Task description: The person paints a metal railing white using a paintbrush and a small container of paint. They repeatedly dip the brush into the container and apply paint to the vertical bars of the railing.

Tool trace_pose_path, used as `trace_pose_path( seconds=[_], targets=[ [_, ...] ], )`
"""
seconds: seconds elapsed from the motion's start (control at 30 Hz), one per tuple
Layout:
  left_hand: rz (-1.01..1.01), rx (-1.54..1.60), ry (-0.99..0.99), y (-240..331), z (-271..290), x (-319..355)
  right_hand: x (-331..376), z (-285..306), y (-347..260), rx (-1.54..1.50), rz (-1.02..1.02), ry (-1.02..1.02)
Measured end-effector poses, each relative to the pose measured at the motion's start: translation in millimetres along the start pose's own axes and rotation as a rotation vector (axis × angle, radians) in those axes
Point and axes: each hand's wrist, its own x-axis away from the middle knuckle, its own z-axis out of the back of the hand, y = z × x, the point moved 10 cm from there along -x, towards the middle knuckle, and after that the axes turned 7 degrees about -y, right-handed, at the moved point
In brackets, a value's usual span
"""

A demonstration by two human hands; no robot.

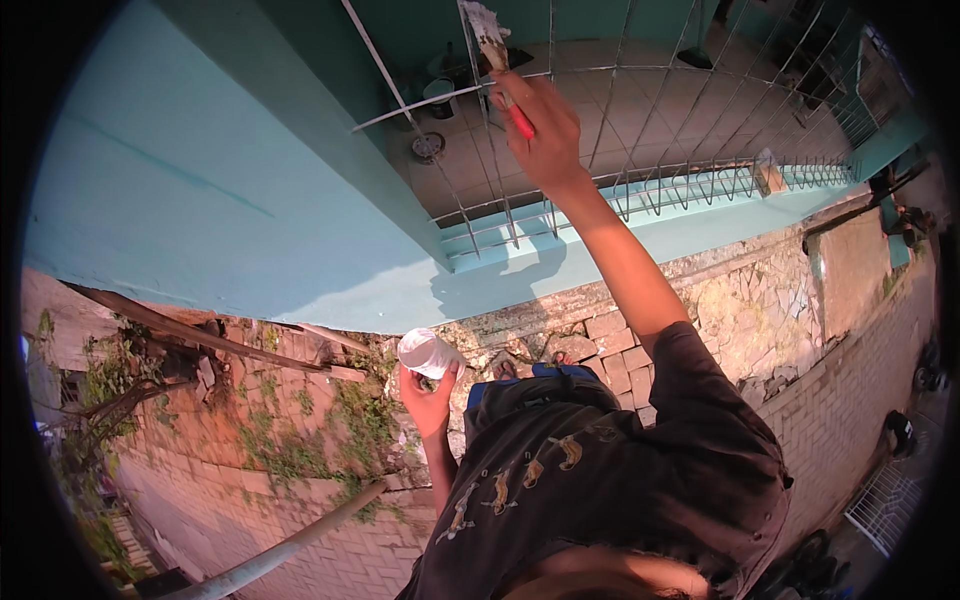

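My right hand (545, 130) is raised at the metal window grille (605, 125), fingers closed round a paintbrush (490, 40). The brush has a red handle and whitened bristles, which point up along one of the upright bars. Some bars near the brush look white, while others farther right look darker. Lower down, near my waist, my left hand (428, 405) is wrapped round a small white paint cup (424, 352). Its mouth faces up; how much it holds is hard to make out.
A light-blue wall (230, 170) stands at the left, with a ledge (590, 270) under the grille. Behind the bars lie a tiled floor and a bucket (438, 95). Paving bricks (612, 360) and weeds (350, 430) cover the ground. A pole (290, 545) slants in at lower left.
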Motion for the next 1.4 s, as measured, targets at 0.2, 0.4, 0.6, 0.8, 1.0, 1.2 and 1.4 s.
trace_pose_path(
  seconds=[0.2,0.4,0.6,0.8,1.0,1.2,1.4],
  targets=[
    [-0.014,-0.018,-0.025,-2,-1,1,5,-11,-11,-0.016,-0.007,-0.087],
    [0.022,-0.036,-0.084,-3,-9,-7,-6,-19,-20,0.094,0.074,-0.081],
    [-0.01,-0.012,-0.071,2,-8,-7,-2,-11,-11,0.08,0.062,-0.054],
    [0.005,-0.044,-0.081,0,-8,-5,9,-18,-19,0.074,0.083,-0.212],
    [0.027,-0.028,-0.092,-8,-11,-9,7,-30,-17,0.081,0.08,-0.212],
    [-0.016,-0.018,-0.074,0,-12,-10,7,2,-11,0.104,0.019,-0.061],
    [-0.02,-0.003,-0.072,-2,-13,-11,12,-20,-17,0.034,0.029,-0.251]
  ],
)
